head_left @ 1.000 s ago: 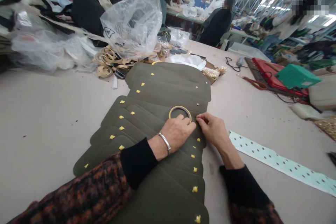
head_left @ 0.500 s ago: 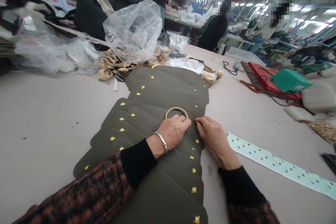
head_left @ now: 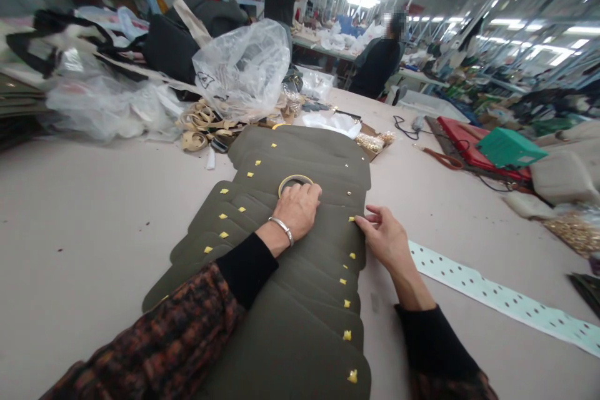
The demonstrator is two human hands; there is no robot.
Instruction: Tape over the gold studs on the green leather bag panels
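left hand (head_left: 296,209) curled around tape roll (head_left: 295,177); right hand (head_left: 385,239) loosely parted, fingertip at yellow tab (head_left: 351,219) on green panels (head_left: 300,287), off bench's (head_left: 94,200) far edge.

Pale table (head_left: 94,200): overlapping dark green panels (head_left: 281,325) centrally; dotted strip (head_left: 497,297), brown strap (head_left: 443,159) right; tan straps (head_left: 193,140), plastic bags (head_left: 105,103) far left.

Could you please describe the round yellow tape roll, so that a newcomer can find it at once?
On the pale table lies a long row of overlapping dark olive sheets. Towards its far end, the left hand grips a thin yellow-edged tape roll. Unlike the small yellow patches on the sheets, it is a large ring with an open centre.
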